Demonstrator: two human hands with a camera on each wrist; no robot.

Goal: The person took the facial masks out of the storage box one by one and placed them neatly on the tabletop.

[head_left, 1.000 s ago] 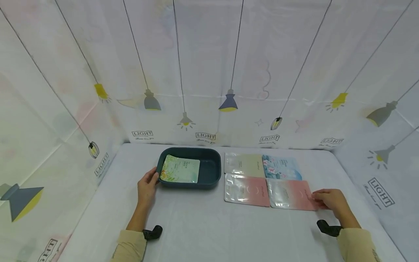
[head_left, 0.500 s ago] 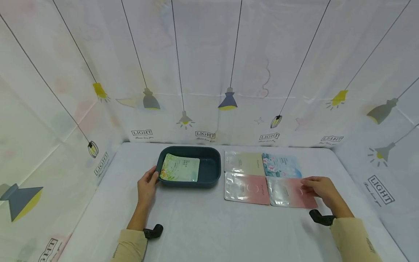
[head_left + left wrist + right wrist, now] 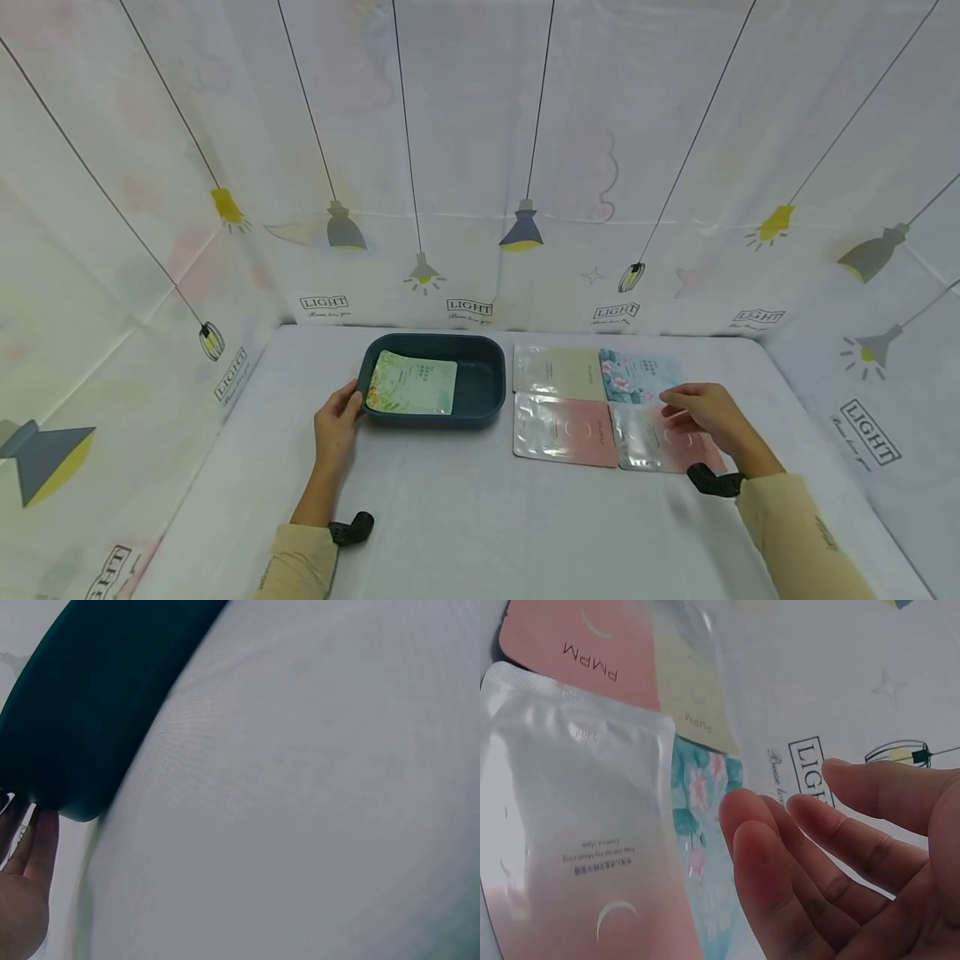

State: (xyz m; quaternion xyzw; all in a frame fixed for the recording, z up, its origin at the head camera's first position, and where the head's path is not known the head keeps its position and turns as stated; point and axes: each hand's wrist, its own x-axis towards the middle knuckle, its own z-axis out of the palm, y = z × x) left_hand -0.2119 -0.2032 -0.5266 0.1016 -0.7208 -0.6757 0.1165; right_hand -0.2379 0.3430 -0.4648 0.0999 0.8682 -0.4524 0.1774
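A dark green rectangular tray (image 3: pixel 480 417) stands at the back, left of centre. Inside its left half lies a green floral sheet mask packet (image 3: pixel 412 386). My left hand (image 3: pixel 336 427) rests at the tray's left end; in the left wrist view its straight fingers (image 3: pixel 46 840) touch the outer wall. My right hand (image 3: pixel 701 412) hovers with loosely bent, parted fingers over the right pink packet (image 3: pixel 641 437), partly covering it. Behind that is a blue floral packet (image 3: pixel 633 375), close to the fingertips. Nothing is between the right fingers in the right wrist view.
Another pink packet (image 3: pixel 566 429) and a pale yellow packet (image 3: pixel 558 372) lie flat to the left of these, edges close together. A white cloth covers the table (image 3: pixel 465 517). Behind it hangs a curtain (image 3: pixel 465 125) printed with lamps.
My right hand has moved left and away from me, from the right edge of the pink packet to above it near the blue one. My left hand and the tray have stayed put.
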